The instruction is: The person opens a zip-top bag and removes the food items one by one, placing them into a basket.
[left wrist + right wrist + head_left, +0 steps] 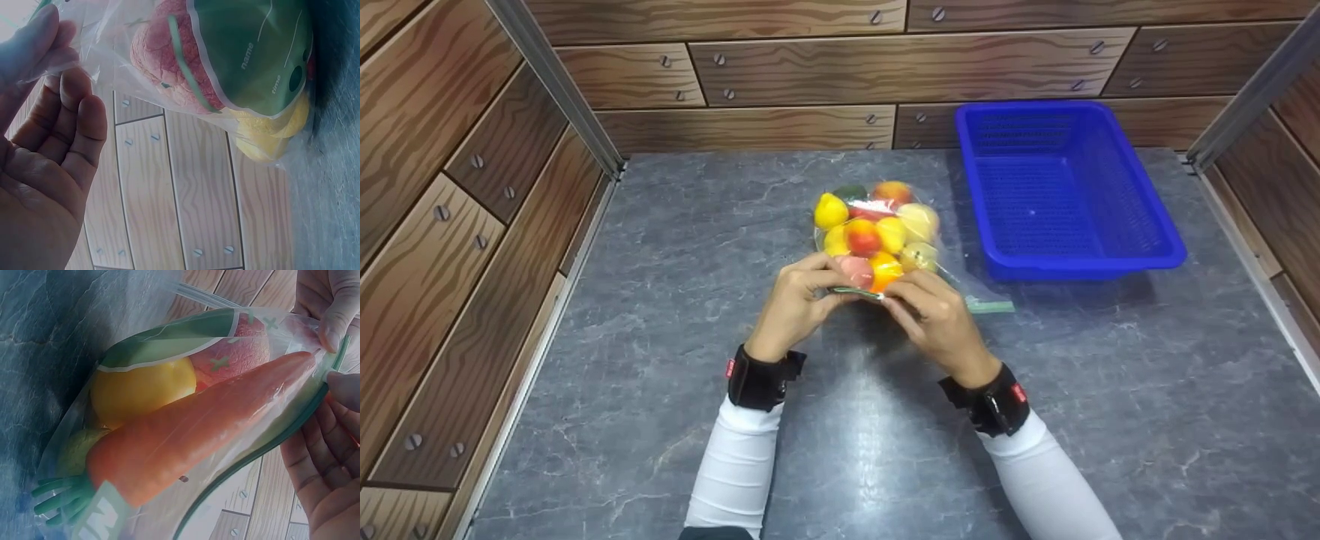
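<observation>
A clear zip-top bag [960, 289] full of toy fruit and vegetables stands on the tabletop before me. Inside show a yellow lemon [831, 211], a red-and-yellow fruit [863, 237] and, in the right wrist view, an orange carrot [185, 430] with green leaves. My left hand [801, 298] pinches the bag's mouth at its left part. Close beside it, my right hand [936, 311] pinches the green zip strip [253, 458] between thumb and finger. From the left wrist, a green printed label [253, 50] and a pinkish-red textured fruit [163, 67] appear through the plastic.
To the right of the bag stands a blue perforated basket [1155, 262], near the back wall. Wood-patterned panels [810, 71] enclose the back and sides of the grey marbled tabletop [660, 360].
</observation>
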Demonstrator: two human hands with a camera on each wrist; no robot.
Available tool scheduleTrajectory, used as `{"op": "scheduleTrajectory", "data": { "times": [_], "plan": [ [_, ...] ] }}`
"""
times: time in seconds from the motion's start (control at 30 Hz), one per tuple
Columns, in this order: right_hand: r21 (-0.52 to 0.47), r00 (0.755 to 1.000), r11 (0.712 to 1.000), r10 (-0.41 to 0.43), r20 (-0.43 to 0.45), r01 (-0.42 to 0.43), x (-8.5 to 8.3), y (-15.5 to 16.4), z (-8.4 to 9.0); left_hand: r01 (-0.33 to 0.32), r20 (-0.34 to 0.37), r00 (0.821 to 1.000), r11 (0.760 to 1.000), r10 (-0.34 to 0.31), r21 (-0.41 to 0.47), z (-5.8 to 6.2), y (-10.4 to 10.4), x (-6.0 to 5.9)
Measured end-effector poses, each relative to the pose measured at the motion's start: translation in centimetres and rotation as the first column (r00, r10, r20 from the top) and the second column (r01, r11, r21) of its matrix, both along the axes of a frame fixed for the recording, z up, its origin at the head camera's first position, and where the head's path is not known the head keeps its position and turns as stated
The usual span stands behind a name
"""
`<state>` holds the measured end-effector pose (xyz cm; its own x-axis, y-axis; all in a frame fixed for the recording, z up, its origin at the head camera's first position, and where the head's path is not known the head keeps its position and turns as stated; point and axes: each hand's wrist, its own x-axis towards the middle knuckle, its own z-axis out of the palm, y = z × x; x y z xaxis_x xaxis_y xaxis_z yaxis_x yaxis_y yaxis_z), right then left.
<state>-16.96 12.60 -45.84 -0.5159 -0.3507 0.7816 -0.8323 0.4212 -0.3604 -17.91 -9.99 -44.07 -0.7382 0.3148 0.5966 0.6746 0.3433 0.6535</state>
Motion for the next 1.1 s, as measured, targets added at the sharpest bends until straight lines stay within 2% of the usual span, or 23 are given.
{"op": "scheduleTrajectory", "data": {
  "times": [0.3,0.7,1.1],
  "plan": [
    [0.019,0.999,1.0,-0.013,-0.04,0.014,-0.31,0.18,-0.16,-0.027,-0.039,0.999,1.0,0.027,-0.01,-0.03,-0.38,-0.1],
    [0.009,1.0,1.0,-0.009,-0.014,0.009,-0.39,0.43,-0.24,-0.07,-0.061,0.996,0.998,0.07,0.009,-0.02,-0.68,-0.25],
    [0.008,0.999,0.999,-0.039,-0.012,0.039,-0.6,0.68,-0.43,-0.112,-0.066,0.991,0.992,0.115,0.053,0.01,-0.91,-0.34]
  ]
}}
